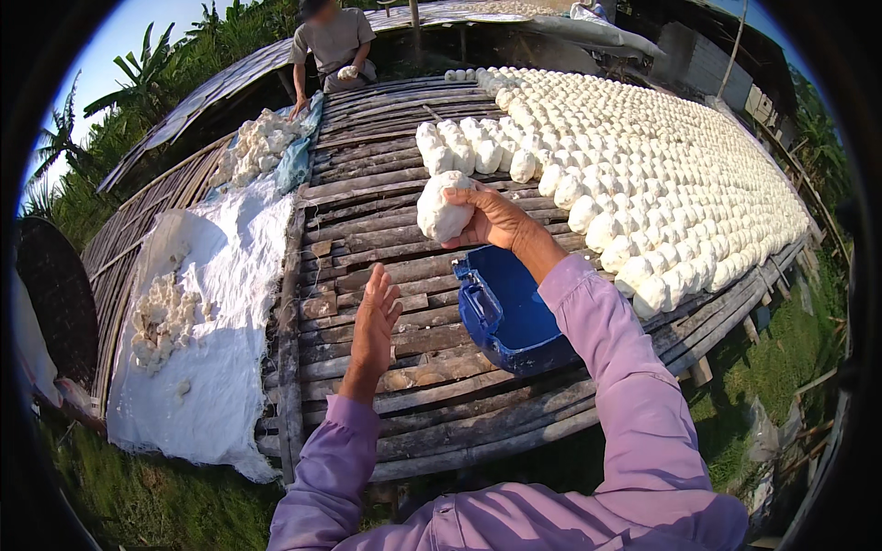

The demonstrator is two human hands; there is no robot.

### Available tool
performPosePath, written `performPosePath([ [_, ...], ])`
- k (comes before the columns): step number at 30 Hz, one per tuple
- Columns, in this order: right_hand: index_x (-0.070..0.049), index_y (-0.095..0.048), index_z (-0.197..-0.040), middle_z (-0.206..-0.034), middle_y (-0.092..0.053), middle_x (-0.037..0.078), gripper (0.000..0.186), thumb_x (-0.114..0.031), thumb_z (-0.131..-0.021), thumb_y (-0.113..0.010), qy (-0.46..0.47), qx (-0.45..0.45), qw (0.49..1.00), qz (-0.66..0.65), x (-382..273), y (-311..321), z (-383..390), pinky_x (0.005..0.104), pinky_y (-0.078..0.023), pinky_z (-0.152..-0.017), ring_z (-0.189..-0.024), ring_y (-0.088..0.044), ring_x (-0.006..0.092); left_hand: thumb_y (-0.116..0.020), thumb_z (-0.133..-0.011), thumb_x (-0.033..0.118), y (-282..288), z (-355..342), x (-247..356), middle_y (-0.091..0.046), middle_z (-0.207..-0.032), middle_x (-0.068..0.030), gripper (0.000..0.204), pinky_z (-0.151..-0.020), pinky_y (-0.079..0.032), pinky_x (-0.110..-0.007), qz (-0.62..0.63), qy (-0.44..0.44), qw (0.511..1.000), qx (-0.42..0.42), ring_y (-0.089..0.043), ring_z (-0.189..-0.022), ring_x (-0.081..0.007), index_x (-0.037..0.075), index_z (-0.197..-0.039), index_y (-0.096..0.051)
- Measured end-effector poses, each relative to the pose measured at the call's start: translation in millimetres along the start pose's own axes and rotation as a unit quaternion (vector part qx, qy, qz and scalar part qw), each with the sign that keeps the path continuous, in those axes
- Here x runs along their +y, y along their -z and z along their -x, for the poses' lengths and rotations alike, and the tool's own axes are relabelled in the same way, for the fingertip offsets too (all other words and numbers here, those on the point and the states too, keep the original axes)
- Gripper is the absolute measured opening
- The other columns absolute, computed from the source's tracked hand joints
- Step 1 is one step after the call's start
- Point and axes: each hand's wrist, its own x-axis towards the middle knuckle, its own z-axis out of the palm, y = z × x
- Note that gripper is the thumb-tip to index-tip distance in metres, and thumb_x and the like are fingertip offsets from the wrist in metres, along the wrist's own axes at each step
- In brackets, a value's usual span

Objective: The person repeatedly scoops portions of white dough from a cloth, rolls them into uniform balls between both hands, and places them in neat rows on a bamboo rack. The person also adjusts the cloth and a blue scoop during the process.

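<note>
Bamboo slats make up the long drying rack (386, 220) that fills most of the view, its far end bending away toward the rim. Rows of white lumps (661, 174) cover its right half, too many and too small at the far end to tell one from another. On the left a white sheet (220, 367) hangs over the rack's edge, with crumbly white bits (161, 317) on it and a larger heap (257, 147) farther up. At the top a second person (333, 46) sits by the rack, head cut off by the frame. A blue tub (505, 312) lies on the slats, its near part hidden behind the right forearm. The right hand (496, 219) is raised above the rack, fingers curled around a white lump (443, 209) held in the air. The left hand (375, 321) hovers over the slats, open and empty, fingers straight and close together.
</note>
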Motion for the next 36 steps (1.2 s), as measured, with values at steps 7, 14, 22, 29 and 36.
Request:
performPosePath([
  [7,-0.007,-0.052,-0.135,-0.126,-0.061,0.020,0.071,-0.028,-0.078,-0.088,0.050,0.266,0.960,-0.070,-15.1,174.6,-67.1,0.0598,-0.059,-0.084,-0.114,-0.063,0.0399,-0.048,-0.101,0.058,26.4,78.7,-99.9,-0.010,-0.167,-0.0270,0.078,-0.123,0.000,-0.060,-0.606,0.065,0.790,-0.074,-0.001,-0.155,-0.0456,0.007,-0.158,-0.034],
  [14,-0.018,-0.034,-0.148,-0.140,-0.052,0.013,0.097,-0.023,-0.070,-0.091,0.075,0.455,0.884,0.074,22.9,267.2,-112.8,0.0613,-0.059,-0.074,-0.123,-0.056,0.0384,-0.052,-0.097,0.061,18.4,80.4,-117.4,-0.006,-0.166,-0.0303,0.086,-0.121,0.001,-0.065,-0.682,0.029,0.728,-0.064,0.001,-0.153,-0.0523,0.007,-0.159,-0.030],
  [22,-0.027,-0.007,-0.164,-0.164,-0.018,0.018,0.109,-0.009,-0.081,-0.077,0.115,0.503,0.846,0.134,80.6,339.5,-209.2,0.0572,-0.053,-0.093,-0.138,-0.043,0.0395,-0.050,-0.094,0.069,14.2,76.3,-109.7,-0.005,-0.167,-0.0285,0.091,-0.119,0.002,-0.068,-0.702,0.072,0.702,-0.103,0.002,-0.152,-0.0555,0.009,-0.160,-0.030],
  [29,-0.030,-0.032,-0.161,-0.107,-0.066,0.014,0.081,-0.009,-0.088,-0.060,-0.034,0.453,0.788,0.415,116.5,456.6,-252.7,0.0350,-0.046,-0.059,-0.065,-0.049,0.0181,-0.047,-0.094,0.070,10.8,71.5,-103.0,-0.006,-0.169,-0.0241,0.090,-0.118,0.002,-0.069,-0.697,0.092,0.702,-0.117,0.002,-0.151,-0.0560,0.012,-0.160,-0.030],
  [36,-0.013,-0.045,-0.154,-0.126,-0.063,0.013,0.070,-0.031,-0.089,-0.065,-0.042,0.276,0.867,0.413,14.1,281.1,-253.5,0.0431,-0.052,-0.081,-0.105,-0.063,0.0264,-0.043,-0.095,0.072,25.0,85.5,-117.3,-0.003,-0.169,-0.0234,0.092,-0.119,0.005,-0.067,-0.702,-0.006,0.705,-0.096,0.006,-0.153,-0.0526,0.011,-0.161,-0.026],
])
